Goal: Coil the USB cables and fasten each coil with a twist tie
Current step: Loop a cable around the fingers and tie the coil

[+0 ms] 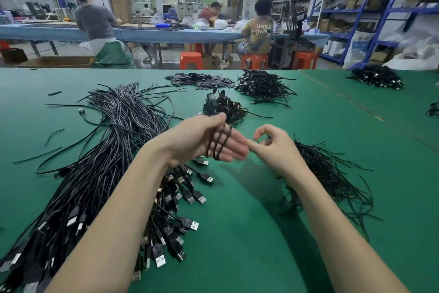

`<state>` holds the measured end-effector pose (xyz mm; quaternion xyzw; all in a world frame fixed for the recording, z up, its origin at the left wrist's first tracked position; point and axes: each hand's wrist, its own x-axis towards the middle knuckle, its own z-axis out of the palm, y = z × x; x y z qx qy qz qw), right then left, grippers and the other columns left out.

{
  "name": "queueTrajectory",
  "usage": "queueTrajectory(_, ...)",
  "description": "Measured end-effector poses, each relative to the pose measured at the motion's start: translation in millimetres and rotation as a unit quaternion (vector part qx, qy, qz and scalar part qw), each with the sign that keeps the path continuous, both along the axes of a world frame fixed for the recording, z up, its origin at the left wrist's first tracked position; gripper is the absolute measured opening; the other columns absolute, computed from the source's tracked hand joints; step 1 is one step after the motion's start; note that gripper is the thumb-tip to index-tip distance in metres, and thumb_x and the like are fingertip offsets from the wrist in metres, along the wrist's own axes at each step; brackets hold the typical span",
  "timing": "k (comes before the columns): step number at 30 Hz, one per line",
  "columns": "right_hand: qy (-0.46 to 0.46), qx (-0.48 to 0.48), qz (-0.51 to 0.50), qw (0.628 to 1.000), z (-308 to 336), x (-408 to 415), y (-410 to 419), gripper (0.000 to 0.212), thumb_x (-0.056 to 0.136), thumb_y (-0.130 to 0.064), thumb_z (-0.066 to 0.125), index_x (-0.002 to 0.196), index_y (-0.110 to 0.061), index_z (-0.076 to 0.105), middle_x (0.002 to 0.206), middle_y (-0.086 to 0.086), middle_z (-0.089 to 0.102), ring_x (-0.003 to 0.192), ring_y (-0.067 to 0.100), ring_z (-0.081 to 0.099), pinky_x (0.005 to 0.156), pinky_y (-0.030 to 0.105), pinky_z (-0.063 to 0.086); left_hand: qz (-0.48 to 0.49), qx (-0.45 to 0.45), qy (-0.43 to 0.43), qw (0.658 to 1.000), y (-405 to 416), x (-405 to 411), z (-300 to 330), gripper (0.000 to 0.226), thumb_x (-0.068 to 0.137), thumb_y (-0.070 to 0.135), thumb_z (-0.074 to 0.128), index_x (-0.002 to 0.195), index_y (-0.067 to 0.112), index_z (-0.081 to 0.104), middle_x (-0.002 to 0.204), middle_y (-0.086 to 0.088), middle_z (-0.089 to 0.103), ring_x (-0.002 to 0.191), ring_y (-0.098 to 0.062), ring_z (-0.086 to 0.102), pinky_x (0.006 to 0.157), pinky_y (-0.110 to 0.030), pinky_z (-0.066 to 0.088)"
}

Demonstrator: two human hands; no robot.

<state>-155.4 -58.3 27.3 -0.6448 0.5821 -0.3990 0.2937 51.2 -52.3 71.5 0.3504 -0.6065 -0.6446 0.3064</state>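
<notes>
Above the green counter (261,233), the left hand (204,140) grips a coiled black cable (219,143), its long loops hanging downward across the palm. The right hand (273,147) curls its fingers (261,131) loosely; whether they hold anything, I cannot tell.

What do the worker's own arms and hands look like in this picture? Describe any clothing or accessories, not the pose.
Both forearms are bare as far as the frame shows. The left hand and right hand wear no gloves, and no rings, watch or wristbands are visible. No sleeves come into view.
</notes>
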Motion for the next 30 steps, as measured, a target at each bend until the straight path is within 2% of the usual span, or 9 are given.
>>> queueTrajectory(4, -0.101, -0.033, 0.018, 0.994, 22.5, 13.8, 5.2, 0.014, 0.092, -0.023, 0.070, 0.091, -0.021, 0.056, 0.064, -0.006, 0.056, 0.043, 0.004, 0.039, 0.051, 0.022, 0.035, 0.007, 0.023, -0.130, 0.991, -0.8, -17.0, -16.4, 0.058, 0.109, 0.037, 0.025, 0.110, -0.003, 0.067, 0.108, -0.022, 0.073, 0.102, -0.032, 0.071, 0.088, -0.035, 0.059)
queueTrajectory(6, -0.166, -0.010, 0.080, 0.983, 33.8, 22.1, 11.1, 0.011, 0.098, -0.009, 0.057, 0.094, -0.019, 0.056, 0.078, 0.000, 0.061, 0.044, 0.002, 0.045, 0.049, 0.018, 0.038, 0.084, 0.027, -0.055, 0.995, -3.2, -25.3, -20.9, 0.053, 0.109, 0.035, 0.028, 0.103, 0.000, 0.067, 0.102, -0.020, 0.074, 0.095, -0.030, 0.071, 0.087, -0.037, 0.058)
queueTrajectory(10, -0.200, 0.081, 0.254, 0.943, 36.1, 23.5, 21.5, 0.022, 0.103, 0.003, 0.043, 0.096, -0.013, 0.056, 0.089, 0.004, 0.064, 0.056, 0.013, 0.054, 0.051, 0.020, 0.044, 0.194, 0.043, 0.136, 0.971, -8.8, -20.4, -16.9, 0.051, 0.109, 0.034, 0.028, 0.099, 0.002, 0.066, 0.075, -0.006, 0.073, 0.062, -0.014, 0.065, 0.055, -0.024, 0.054)
queueTrajectory(11, -0.189, 0.112, 0.289, 0.932, 32.7, 22.7, 23.1, 0.021, 0.104, 0.002, 0.042, 0.097, -0.012, 0.056, 0.092, 0.005, 0.064, 0.060, 0.016, 0.055, 0.054, 0.022, 0.047, 0.182, 0.048, 0.153, 0.970, -8.3, -19.1, -15.1, 0.053, 0.109, 0.035, 0.026, 0.108, 0.000, 0.066, 0.085, -0.008, 0.075, 0.067, -0.015, 0.067, 0.054, -0.024, 0.052)
queueTrajectory(13, -0.167, 0.157, 0.330, 0.916, 25.0, 22.9, 24.5, 0.022, 0.105, 0.003, 0.042, 0.095, -0.011, 0.055, 0.088, 0.005, 0.063, 0.062, 0.017, 0.057, 0.056, 0.024, 0.050, 0.150, 0.071, 0.205, 0.965, -8.2, -17.9, -13.3, 0.056, 0.109, 0.035, 0.023, 0.121, -0.003, 0.061, 0.114, -0.017, 0.072, 0.095, -0.023, 0.072, 0.072, -0.028, 0.059)
queueTrajectory(16, -0.194, 0.194, 0.315, 0.909, 15.7, 26.6, 21.1, 0.032, 0.099, 0.010, 0.035, 0.087, -0.012, 0.054, 0.076, 0.002, 0.053, 0.052, 0.011, 0.048, 0.050, 0.019, 0.040, 0.136, 0.090, 0.262, 0.951, -7.4, -17.2, -10.9, 0.055, 0.108, 0.033, 0.023, 0.118, -0.003, 0.063, 0.122, -0.020, 0.069, 0.110, -0.029, 0.069, 0.092, -0.033, 0.057)
queueTrajectory(23, -0.242, 0.182, 0.261, 0.917, 10.9, 25.9, 13.0, 0.035, 0.095, 0.010, 0.032, 0.090, -0.008, 0.062, 0.075, 0.001, 0.053, 0.053, 0.012, 0.045, 0.049, 0.019, 0.039, 0.181, 0.067, 0.264, 0.945, -6.7, -20.2, -11.5, 0.045, 0.108, 0.032, 0.031, 0.093, 0.006, 0.064, 0.075, -0.004, 0.071, 0.072, -0.020, 0.071, 0.068, -0.028, 0.057)
queueTrajectory(27, -0.281, 0.183, 0.245, 0.910, 9.5, 25.8, 14.4, 0.030, 0.095, 0.010, 0.037, 0.086, -0.011, 0.057, 0.079, 0.004, 0.057, 0.054, 0.012, 0.051, 0.052, 0.020, 0.041, 0.209, 0.043, 0.267, 0.940, -8.2, -24.6, -11.4, 0.041, 0.110, 0.034, 0.027, 0.074, 0.018, 0.041, 0.052, 0.009, 0.030, 0.049, -0.012, 0.038, 0.060, -0.025, 0.035)
queueTrajectory(30, -0.315, 0.180, 0.216, 0.906, 12.9, 18.0, 11.8, 0.019, 0.096, 0.002, 0.048, 0.092, -0.015, 0.056, 0.085, 0.004, 0.070, 0.059, 0.014, 0.056, 0.054, 0.021, 0.044, 0.228, 0.064, 0.309, 0.921, -10.7, -26.3, -13.1, 0.043, 0.110, 0.033, 0.025, 0.070, 0.021, 0.033, 0.050, 0.010, 0.019, 0.044, -0.009, 0.022, 0.050, -0.023, 0.025)
